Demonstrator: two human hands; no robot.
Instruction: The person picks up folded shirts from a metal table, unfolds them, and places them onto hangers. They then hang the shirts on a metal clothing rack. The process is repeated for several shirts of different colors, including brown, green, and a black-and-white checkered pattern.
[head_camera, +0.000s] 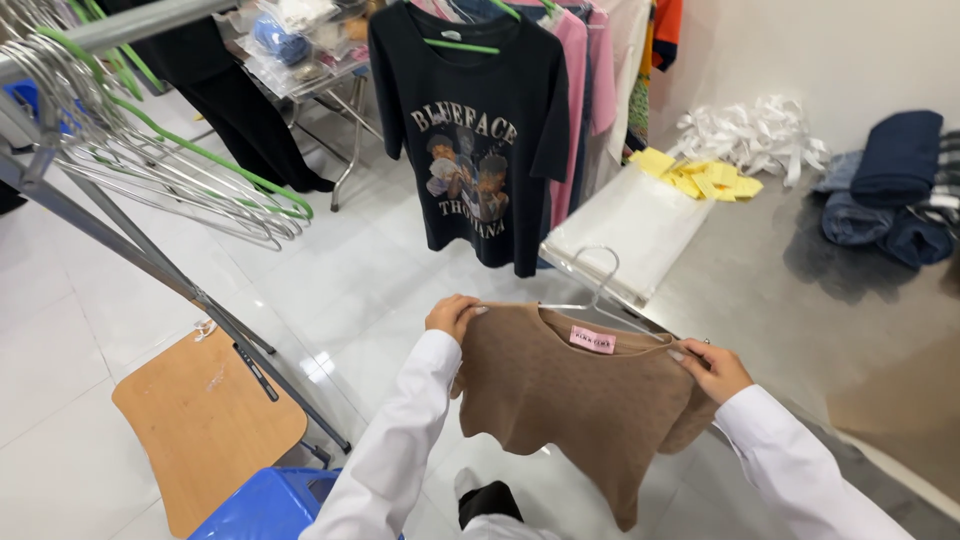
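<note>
A brown knitted top (585, 405) hangs spread between the two hands over the white tiled floor (330, 270), just off the edge of the grey bench (800, 290); held by both shoulders it falls flat and open, so the neckline and its pink label (592, 340) face up toward the camera. A wire hanger (600, 290) sits at the neck, its hook rising above the collar and its arms seeming to run inside the shoulders, though the cloth hides how far in they reach. The left hand (453, 315) pinches the left shoulder seam, fingers curled over the top edge with the thumb behind. The right hand (712, 368) grips the other shoulder the same way, fingers pressed together on the fabric near the hanger's wire end. Both arms, in white sleeves, reach forward and slightly apart, wrists level, which keeps the garment taut across its width. On the bench lie a stack of white sheets (630, 235), yellow tags (700, 178) and folded jeans (890, 190). A black printed T-shirt (475, 150) hangs ahead, and empty wire hangers (170, 165) crowd a rack (120, 250) on the left.
</note>
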